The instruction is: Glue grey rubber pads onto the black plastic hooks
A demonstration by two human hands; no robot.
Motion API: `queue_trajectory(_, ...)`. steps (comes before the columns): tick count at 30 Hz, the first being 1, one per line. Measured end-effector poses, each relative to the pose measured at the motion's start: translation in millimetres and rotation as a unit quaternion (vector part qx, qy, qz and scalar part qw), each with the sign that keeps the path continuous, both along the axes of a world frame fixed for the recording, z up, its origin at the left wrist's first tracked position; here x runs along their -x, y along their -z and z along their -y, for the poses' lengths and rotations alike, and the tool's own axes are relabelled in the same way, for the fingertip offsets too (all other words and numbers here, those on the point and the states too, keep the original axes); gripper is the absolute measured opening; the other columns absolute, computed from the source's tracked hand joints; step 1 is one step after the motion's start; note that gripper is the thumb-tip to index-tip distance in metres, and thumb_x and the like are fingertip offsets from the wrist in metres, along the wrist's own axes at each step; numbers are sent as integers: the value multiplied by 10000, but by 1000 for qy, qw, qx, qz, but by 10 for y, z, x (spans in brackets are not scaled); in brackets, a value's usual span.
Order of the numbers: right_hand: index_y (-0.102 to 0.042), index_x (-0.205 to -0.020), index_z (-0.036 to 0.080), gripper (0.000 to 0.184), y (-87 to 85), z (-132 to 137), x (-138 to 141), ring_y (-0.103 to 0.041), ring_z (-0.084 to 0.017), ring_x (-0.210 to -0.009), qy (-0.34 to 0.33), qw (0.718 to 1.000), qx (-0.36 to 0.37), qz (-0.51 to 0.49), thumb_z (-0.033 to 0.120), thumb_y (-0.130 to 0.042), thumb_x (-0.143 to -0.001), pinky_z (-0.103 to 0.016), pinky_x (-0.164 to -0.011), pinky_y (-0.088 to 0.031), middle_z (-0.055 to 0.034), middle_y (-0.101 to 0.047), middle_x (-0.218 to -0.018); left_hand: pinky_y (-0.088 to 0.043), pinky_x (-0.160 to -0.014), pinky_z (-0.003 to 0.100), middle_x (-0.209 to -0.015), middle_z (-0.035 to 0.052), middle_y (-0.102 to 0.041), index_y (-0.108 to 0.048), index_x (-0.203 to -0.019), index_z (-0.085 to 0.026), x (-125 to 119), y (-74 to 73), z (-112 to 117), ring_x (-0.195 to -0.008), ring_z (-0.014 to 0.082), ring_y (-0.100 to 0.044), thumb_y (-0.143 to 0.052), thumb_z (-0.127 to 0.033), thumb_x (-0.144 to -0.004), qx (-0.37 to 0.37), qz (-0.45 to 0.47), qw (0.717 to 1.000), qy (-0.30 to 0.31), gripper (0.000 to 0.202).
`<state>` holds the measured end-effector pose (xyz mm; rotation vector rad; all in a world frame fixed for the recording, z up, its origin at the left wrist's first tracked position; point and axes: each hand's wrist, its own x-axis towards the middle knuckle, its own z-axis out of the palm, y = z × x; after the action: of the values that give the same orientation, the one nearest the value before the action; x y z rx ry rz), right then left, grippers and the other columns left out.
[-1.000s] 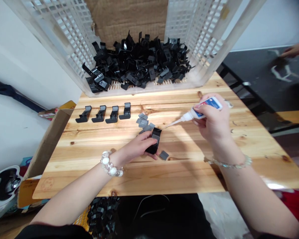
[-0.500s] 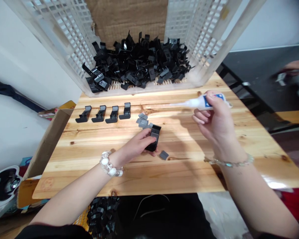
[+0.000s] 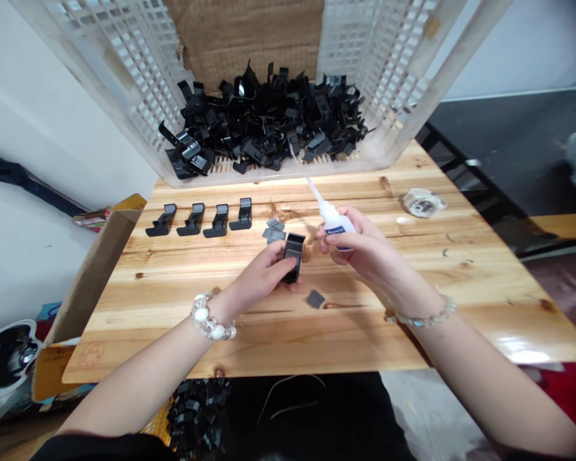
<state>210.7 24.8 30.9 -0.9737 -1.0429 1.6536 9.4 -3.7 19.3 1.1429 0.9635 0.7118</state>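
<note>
My left hand (image 3: 267, 267) is closed around a black plastic clip (image 3: 293, 257), its thumb lying on the clip's face. In my right hand (image 3: 360, 240) is a white glue bottle (image 3: 336, 225) with a blue label. Its long thin nozzle slants up and to the left, apart from the clip. Several small grey pads (image 3: 274, 229) lie in a loose pile just beyond my left hand. One more grey pad (image 3: 315, 299) rests by itself nearer to me. To the left, several black clips (image 3: 189, 219) stand in a row on the wooden table (image 3: 173, 307).
A white plastic crate (image 3: 278, 174) heaped with black clips stands at the table's back. A clear round object (image 3: 423, 203), perhaps a tape roll, lies at the right. Below the front edge, a yellow basket (image 3: 159, 419) holds more black pieces. A cardboard box (image 3: 93, 269) stands left.
My right hand has moved left with the glue bottle, whose nozzle now tilts upward, uncovering the round object. The clip in my left hand has shifted slightly. Another person's hand at far right is gone.
</note>
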Motion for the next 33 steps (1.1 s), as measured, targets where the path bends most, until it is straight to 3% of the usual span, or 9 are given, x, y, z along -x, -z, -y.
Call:
queue_trajectory(2, -546, -920, 220, 365, 70, 0, 48, -552, -95, -578, -25, 1000, 0, 16, 209, -796, -654, -175, -383, -266, 35, -626, -736, -499, -591, 270, -723, 0, -627, -487, -907, -191, 1, -6, -9, -646, 145, -625, -560, -301, -895, 1, -7, 1000, -3, 133)
queue_trajectory(7, -579, -818, 200, 270, 157, 34, 145, -421, -66, -445, -62, 990, -33, 119, 330, -788, -707, -233, -404, -320, 50, -566, -658, -522, -605, 284, -796, -7, -594, -501, -973, -189, -8, 23, -17, -679, 148, -638, -626, -342, -868, 1, 7, 1000, -7, 224)
queue_trajectory(14, -629, -704, 198, 187, 183, 109, 175, -518, -157, -673, -21, 928, -222, 298, 337, -721, -788, -296, -618, -394, -2, -595, -704, -539, -602, 281, -805, 0, -589, -501, -958, -187, -19, 43, -7, -711, 155, -631, -638, -364, -865, 6, 5, 1000, -8, 242)
queue_trajectory(21, -615, -691, 209, 163, 109, 75, 124, -547, -173, -719, 47, 926, -240, 288, 291, -689, -810, -316, -683, -423, -14, -604, -744, -540, -593, 276, -796, 8, -594, -532, -1036, -175, -4, 57, 0, -737, 168, -632, -629, -371, -868, 15, -2, 1000, 6, 275)
queue_trajectory(25, -615, -684, 205, 154, 99, 60, 125, -575, -189, -798, 36, 935, -236, 262, 271, -698, -796, -336, -757, -443, -30, -625, -805, -538, -574, 264, -801, 11, -591, -540, -1059, -174, -2, 68, 0, -730, 165, -630, -602, -325, -876, 10, -8, 1000, 13, 245)
queue_trajectory(33, -635, -766, 182, 107, 154, 80, 173, -556, -150, -708, 32, 943, -206, 258, 272, -687, -788, -288, -655, -437, -10, -612, -765, -528, -561, 240, -749, 6, -617, -538, -1067, -173, -8, 53, 6, -695, 154, -631, -616, -320, -866, 29, 9, 999, 20, 261)
